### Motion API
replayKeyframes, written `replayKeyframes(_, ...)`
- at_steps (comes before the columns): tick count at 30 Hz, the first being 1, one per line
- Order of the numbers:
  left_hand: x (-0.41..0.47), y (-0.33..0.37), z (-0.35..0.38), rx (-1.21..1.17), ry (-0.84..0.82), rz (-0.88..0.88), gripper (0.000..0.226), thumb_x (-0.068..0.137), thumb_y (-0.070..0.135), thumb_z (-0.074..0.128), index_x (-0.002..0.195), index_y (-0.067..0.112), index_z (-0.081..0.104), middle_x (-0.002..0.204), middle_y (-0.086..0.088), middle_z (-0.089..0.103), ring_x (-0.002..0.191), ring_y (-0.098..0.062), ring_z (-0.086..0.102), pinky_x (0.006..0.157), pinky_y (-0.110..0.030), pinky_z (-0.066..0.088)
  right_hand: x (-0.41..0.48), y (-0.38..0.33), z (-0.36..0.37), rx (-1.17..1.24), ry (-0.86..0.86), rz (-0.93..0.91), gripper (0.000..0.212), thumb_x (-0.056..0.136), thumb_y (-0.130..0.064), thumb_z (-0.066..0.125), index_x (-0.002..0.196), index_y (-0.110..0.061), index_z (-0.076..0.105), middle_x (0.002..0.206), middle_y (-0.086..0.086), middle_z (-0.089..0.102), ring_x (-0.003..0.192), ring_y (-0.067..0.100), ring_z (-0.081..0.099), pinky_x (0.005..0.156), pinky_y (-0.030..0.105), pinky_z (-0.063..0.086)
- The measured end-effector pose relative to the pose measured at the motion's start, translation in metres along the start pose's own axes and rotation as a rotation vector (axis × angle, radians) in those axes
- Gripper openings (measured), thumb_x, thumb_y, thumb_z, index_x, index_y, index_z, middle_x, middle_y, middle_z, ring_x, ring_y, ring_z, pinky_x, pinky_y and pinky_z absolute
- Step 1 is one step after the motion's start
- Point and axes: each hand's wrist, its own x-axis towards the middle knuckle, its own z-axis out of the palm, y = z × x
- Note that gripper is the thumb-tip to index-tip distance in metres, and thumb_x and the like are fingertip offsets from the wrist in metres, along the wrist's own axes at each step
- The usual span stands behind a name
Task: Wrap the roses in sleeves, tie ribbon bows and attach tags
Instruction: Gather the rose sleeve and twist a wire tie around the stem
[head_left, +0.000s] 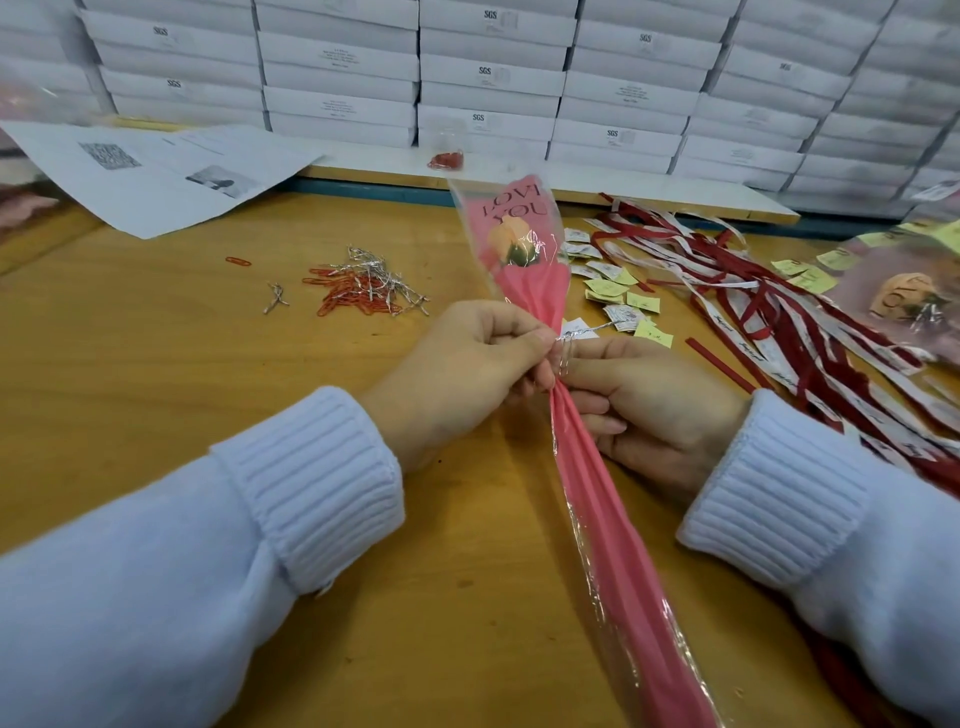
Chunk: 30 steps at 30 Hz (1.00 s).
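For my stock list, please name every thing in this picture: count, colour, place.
wrapped rose: one, pink sleeve, centre
second rose: one, pale sleeve, far right
paper clips: pile, red, left of centre
wire ties: pile, silver, same spot
ribbons: many, red and white, right
tags: many, yellow and white, beside ribbons
boxes: many, white, back
paper sheet: one, white, back left
table: one, brown, underneath
hands: left hand, right hand, both gripping the wrapped rose

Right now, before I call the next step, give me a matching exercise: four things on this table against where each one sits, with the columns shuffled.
1 paper clips
2 ribbons
3 printed sheet
4 sleeved rose

A right of the right hand
B gripped by both hands
C back left of the table
D close beside the left hand, on its left

Pairs: 1-D, 2-A, 3-C, 4-B
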Motion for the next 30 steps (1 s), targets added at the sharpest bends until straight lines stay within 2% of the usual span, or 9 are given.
replayKeyframes(6, 0.005, -0.004, 0.002, -0.079, 0.097, -0.052, 0.026, 0.098, 0.009, 0.045, 0.074, 0.009, 0.057, 0.053, 0.005, 0.057, 0.053, -0.008, 0.050, 0.051, -0.017, 0.043, 0.001, -0.001, 0.000, 0.054, 0.038, 0.033, 0.014, 0.095, 0.002, 0.043, 0.090, 0.004, 0.056, 0.050, 0.001, 0.054, 0.035, 0.002, 0.030, 0.030, 0.010, 0.021)
replayKeyframes(9, 0.008, -0.007, 0.000, -0.154, 0.159, -0.137, 0.023, 0.097, 0.011, 0.047, 0.076, 0.011, 0.056, 0.073, -0.007, 0.057, 0.061, -0.014, 0.052, 0.059, -0.028, 0.042, 0.001, -0.001, 0.000, 0.070, 0.063, 0.042, 0.013, 0.095, 0.001, 0.044, 0.091, 0.005, 0.056, 0.049, 0.002, 0.054, 0.034, 0.002, 0.031, 0.030, 0.011, 0.022)
replayKeyframes(12, 0.011, -0.005, -0.005, -0.319, 0.215, -0.217, 0.015, 0.096, 0.003, 0.046, 0.083, 0.005, 0.053, 0.085, -0.013, 0.055, 0.062, -0.014, 0.057, 0.051, -0.020, 0.047, 0.000, -0.002, 0.000, 0.083, 0.074, 0.055, 0.013, 0.095, 0.000, 0.044, 0.095, 0.006, 0.057, 0.050, 0.002, 0.054, 0.034, 0.002, 0.032, 0.029, 0.011, 0.022)
replayKeyframes(17, 0.018, -0.005, -0.031, -0.522, 0.322, -0.259, 0.017, 0.093, -0.001, 0.045, 0.077, 0.000, 0.049, 0.078, -0.017, 0.066, 0.057, -0.015, 0.067, 0.050, -0.017, 0.053, -0.001, -0.003, 0.001, 0.088, 0.080, 0.061, 0.013, 0.095, 0.001, 0.045, 0.090, 0.005, 0.057, 0.050, 0.002, 0.054, 0.034, 0.001, 0.032, 0.030, 0.010, 0.022)
replayKeyframes(19, 0.023, -0.008, -0.048, -0.370, 0.367, -0.295, 0.016, 0.094, 0.003, 0.045, 0.079, 0.003, 0.051, 0.077, -0.014, 0.064, 0.055, -0.015, 0.065, 0.046, -0.018, 0.051, -0.001, -0.003, 0.001, 0.081, 0.080, 0.063, 0.014, 0.095, 0.001, 0.045, 0.089, 0.005, 0.057, 0.048, 0.001, 0.053, 0.034, 0.001, 0.032, 0.030, 0.010, 0.022)
replayKeyframes(23, 0.033, -0.025, -0.087, 0.531, 0.472, -0.266, 0.026, 0.093, 0.028, 0.051, 0.073, 0.014, 0.056, 0.071, -0.007, 0.060, 0.056, -0.019, 0.051, 0.049, -0.026, 0.037, -0.002, -0.004, 0.001, 0.063, 0.075, 0.074, 0.014, 0.095, 0.001, 0.046, 0.088, 0.005, 0.057, 0.047, 0.000, 0.052, 0.034, 0.001, 0.032, 0.030, 0.010, 0.022)
replayKeyframes(25, 0.035, -0.030, -0.099, 0.807, 0.530, -0.169, 0.030, 0.092, 0.033, 0.054, 0.068, 0.015, 0.053, 0.065, -0.005, 0.057, 0.060, -0.020, 0.051, 0.053, -0.029, 0.035, -0.003, -0.004, 0.001, 0.053, 0.075, 0.076, 0.014, 0.095, 0.000, 0.046, 0.088, 0.005, 0.058, 0.048, 0.001, 0.053, 0.034, 0.002, 0.032, 0.030, 0.010, 0.022)
replayKeyframes(27, 0.036, -0.033, -0.104, 0.894, 0.569, -0.089, 0.026, 0.087, 0.027, 0.057, 0.065, 0.015, 0.053, 0.063, -0.003, 0.055, 0.060, -0.018, 0.051, 0.052, -0.028, 0.034, -0.003, -0.004, 0.002, 0.043, 0.079, 0.076, 0.014, 0.094, -0.001, 0.047, 0.089, 0.005, 0.058, 0.050, 0.001, 0.054, 0.035, 0.002, 0.032, 0.030, 0.010, 0.023)
replayKeyframes(30, 0.038, -0.035, -0.108, 0.778, 0.661, -0.007, 0.020, 0.078, 0.020, 0.058, 0.059, 0.015, 0.054, 0.056, -0.001, 0.051, 0.052, -0.016, 0.047, 0.050, -0.026, 0.034, -0.003, -0.004, 0.001, 0.039, 0.078, 0.074, 0.014, 0.094, -0.001, 0.048, 0.088, 0.005, 0.059, 0.054, 0.003, 0.054, 0.036, 0.002, 0.032, 0.030, 0.011, 0.024)
